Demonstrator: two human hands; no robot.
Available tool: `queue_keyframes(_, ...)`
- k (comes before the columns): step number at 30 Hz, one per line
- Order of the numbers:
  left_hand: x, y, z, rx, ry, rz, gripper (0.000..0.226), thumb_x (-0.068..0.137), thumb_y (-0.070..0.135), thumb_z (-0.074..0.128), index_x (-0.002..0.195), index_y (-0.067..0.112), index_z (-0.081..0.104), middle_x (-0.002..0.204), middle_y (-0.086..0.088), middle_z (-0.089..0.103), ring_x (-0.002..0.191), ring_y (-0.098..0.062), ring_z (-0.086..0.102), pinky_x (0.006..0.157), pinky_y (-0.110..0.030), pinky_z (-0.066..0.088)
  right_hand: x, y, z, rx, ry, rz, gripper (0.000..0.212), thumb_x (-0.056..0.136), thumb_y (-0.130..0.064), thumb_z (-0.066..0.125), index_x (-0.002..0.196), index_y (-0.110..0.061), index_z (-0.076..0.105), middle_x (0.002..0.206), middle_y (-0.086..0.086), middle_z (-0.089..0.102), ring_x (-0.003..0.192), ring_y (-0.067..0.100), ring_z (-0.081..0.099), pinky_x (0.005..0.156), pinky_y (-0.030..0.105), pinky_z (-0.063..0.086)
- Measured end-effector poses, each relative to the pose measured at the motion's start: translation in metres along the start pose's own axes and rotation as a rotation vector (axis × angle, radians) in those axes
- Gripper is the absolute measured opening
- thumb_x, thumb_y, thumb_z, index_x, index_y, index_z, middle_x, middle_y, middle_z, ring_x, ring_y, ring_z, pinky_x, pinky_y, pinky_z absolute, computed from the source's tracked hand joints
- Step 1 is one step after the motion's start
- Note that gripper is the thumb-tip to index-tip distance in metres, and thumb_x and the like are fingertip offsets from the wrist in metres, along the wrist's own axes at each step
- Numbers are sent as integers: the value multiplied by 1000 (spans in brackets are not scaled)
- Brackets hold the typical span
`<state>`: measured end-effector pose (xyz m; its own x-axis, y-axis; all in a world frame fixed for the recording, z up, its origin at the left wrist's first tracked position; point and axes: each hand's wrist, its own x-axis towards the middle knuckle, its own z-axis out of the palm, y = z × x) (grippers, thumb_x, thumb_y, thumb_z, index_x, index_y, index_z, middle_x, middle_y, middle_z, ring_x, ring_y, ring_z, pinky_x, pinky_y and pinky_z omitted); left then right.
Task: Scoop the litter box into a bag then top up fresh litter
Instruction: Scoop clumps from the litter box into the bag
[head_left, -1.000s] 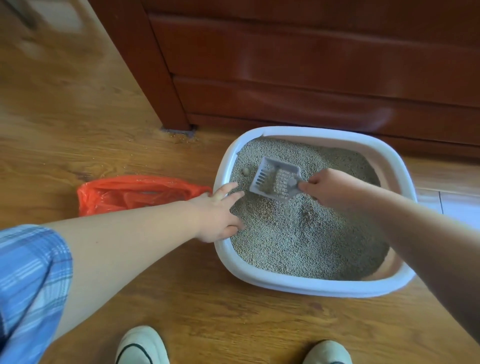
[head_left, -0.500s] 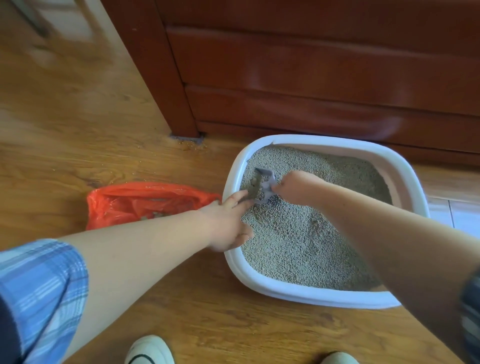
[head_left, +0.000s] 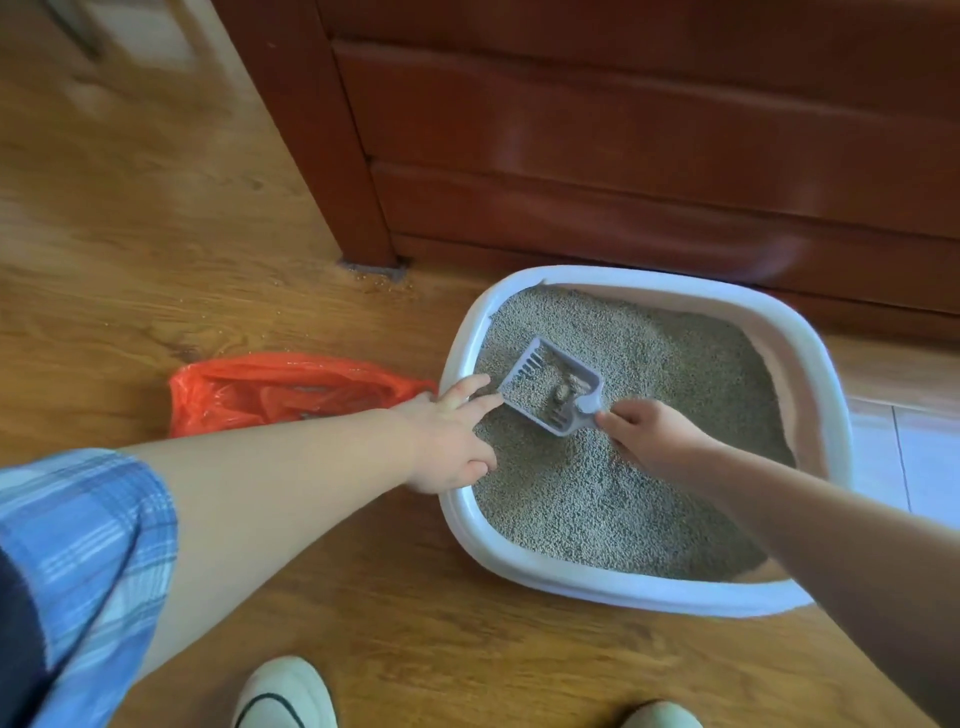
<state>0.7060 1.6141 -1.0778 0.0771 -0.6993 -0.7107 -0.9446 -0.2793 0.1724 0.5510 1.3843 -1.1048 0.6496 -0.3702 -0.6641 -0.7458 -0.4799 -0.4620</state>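
The right hand (head_left: 649, 431), right of centre, had its fingers curled round the short handle of the grey scoop (head_left: 550, 387). It held the scoop low over the litter (head_left: 665, 358), probably so loose grains could sift through the slots while a dark clump (head_left: 563, 392) sat near the handle end. The left hand (head_left: 452, 441), at mid-frame, lay with fingers stretched and relaxed across the left rim of the white litter box (head_left: 597, 584), gripping nothing. Its forefinger reached the scoop's near edge; whether it touched I could not tell. That hand seemed placed to steady the box against the drag of scooping.

The orange bag (head_left: 291, 389) lay slumped on the wooden floor (head_left: 156, 234) just beside the box's left side, its opening hard to make out. Set there, it allowed a short carry from box to bag. The box sat right of centre, filled with litter, close to a dark red wooden cabinet (head_left: 623, 130) across the top of the frame. A few stray grains (head_left: 374, 283) lay by the cabinet's foot.

By my judgement the scooping step was in hand and topping up had not begun; no fresh litter supply showed anywhere. At the bottom edge were the toes of two pale shoes (head_left: 283, 691), and a blue plaid sleeve (head_left: 78, 545) filled the lower left.
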Motion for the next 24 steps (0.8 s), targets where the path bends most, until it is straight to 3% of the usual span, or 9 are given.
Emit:
queue_keyframes(5,-1,1,0,-1,2,-1,40,104,45,30,140,50,47,168,-2,-13,148,-25,-32,117,-59,23,-5,7,-11,17,83,-16,44,101,-45,49,74,-12,59,59,-1,55,50,16,43,53,28,34)
queue_keyframes(10,0,1,-1,3,-5,0,39,104,44,30,139,49,49,168,-3,-12,148,-26,-32,117,-59,22,-6,6,-23,-1,66,-31,47,101,-45,49,80,-6,61,59,0,54,50,16,43,53,28,34)
queue_keyframes(24,1,-1,1,23,9,11,39,105,46,29,137,47,51,168,-1,-8,148,-26,-31,116,-59,25,-7,-2,-36,29,39,-25,43,102,-44,49,72,-14,58,55,-2,53,45,13,42,52,26,38)
